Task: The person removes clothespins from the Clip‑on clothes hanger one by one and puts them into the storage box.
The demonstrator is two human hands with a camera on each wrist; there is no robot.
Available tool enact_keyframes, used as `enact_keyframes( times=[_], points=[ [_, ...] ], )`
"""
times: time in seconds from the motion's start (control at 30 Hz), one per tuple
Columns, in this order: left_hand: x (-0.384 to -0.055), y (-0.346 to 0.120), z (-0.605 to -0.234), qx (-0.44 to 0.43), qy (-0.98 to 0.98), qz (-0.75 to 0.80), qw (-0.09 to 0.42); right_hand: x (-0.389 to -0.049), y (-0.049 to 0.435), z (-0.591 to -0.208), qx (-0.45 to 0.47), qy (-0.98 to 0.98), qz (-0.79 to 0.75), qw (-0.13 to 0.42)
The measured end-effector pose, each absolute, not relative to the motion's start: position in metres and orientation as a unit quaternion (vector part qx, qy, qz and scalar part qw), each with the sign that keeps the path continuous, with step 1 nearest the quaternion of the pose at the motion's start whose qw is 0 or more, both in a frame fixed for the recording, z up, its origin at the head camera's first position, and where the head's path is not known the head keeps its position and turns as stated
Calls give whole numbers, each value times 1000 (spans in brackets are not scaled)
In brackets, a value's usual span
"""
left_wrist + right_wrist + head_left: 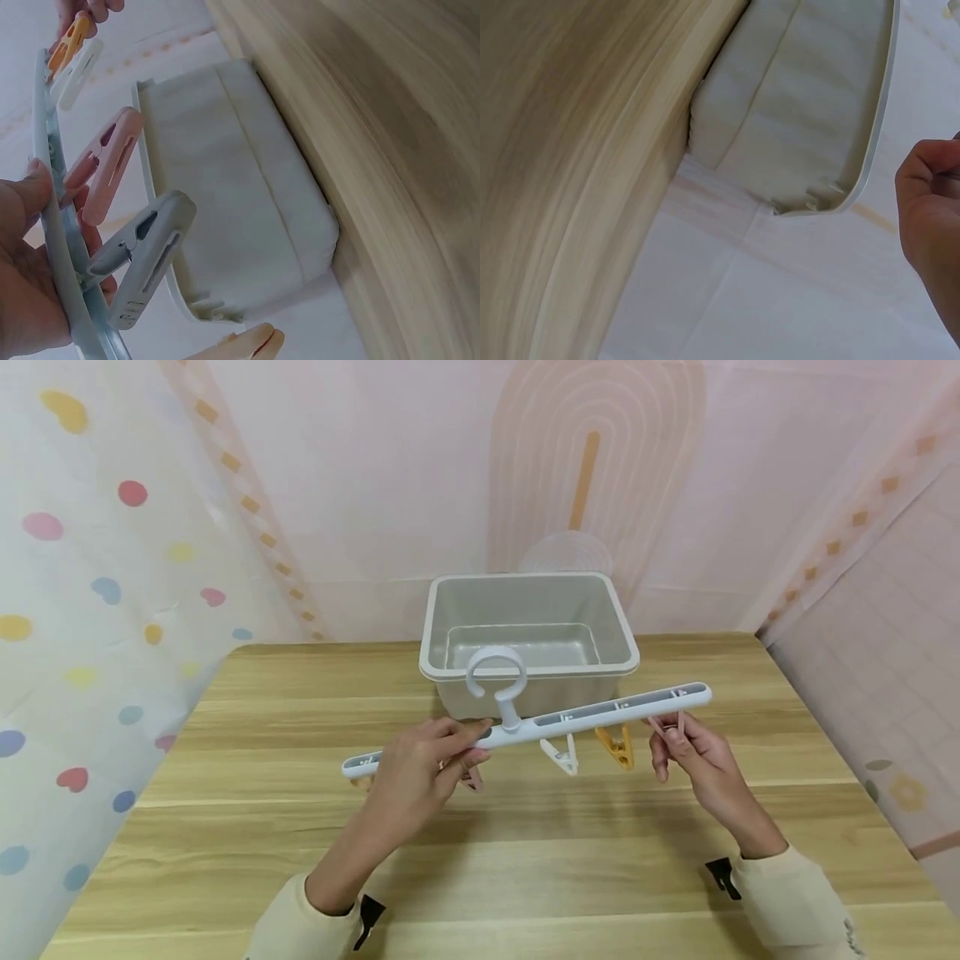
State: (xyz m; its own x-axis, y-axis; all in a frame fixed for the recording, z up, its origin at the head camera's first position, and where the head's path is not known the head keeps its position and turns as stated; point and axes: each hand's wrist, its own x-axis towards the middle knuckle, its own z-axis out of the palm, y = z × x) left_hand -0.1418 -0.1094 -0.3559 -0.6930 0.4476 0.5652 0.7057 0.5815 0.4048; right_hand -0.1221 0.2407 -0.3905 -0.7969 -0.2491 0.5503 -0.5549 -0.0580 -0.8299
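Note:
Above the table, my left hand [427, 768] grips a pale blue clip hanger [600, 714] by its bar, just left of the round hook. My right hand [705, 768] pinches a pink clip [660, 725] under the bar's right end. Between the hands hang a white clip [572, 756] and an orange clip [621, 752]. The left wrist view has another pink clip [124, 142] and a grey clip [161, 244] by the left fingers, with a peach clip [240, 343] at the lower edge. In the right wrist view, the right hand [934, 217] is partly cut off.
Behind the hanger, a grey-white plastic bin [532, 673] stands at the back of the wood-grain table [570, 893]. Patterned cloth [360, 485] hangs behind the table and along its sides.

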Motion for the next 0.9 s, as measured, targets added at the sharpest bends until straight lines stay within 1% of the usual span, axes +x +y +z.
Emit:
enact_keyframes(
  times=[0.2, 0.4, 0.5, 0.67, 0.73, 0.83, 0.9],
  points=[
    [-140, -108, -353, -312, -860, -361, 180, -122, 239, -390, 296, -676, 662, 133],
    [-137, -106, -349, -256, -864, -418, 118, -123, 239, -388, 265, -710, 641, 123],
    [-137, -105, -348, -244, -863, -431, 103, -123, 238, -388, 260, -709, 643, 129],
    [-137, -104, -347, -239, -862, -437, 96, -124, 234, -392, 287, -670, 665, 160],
    [-137, -103, -347, -239, -863, -435, 97, -124, 234, -393, 287, -660, 675, 163],
    [-136, -103, -347, -240, -862, -434, 103, -124, 237, -395, 282, -654, 685, 149],
    [-135, -104, -347, -239, -861, -436, 107, -125, 239, -395, 301, -632, 703, 129]
  ],
)
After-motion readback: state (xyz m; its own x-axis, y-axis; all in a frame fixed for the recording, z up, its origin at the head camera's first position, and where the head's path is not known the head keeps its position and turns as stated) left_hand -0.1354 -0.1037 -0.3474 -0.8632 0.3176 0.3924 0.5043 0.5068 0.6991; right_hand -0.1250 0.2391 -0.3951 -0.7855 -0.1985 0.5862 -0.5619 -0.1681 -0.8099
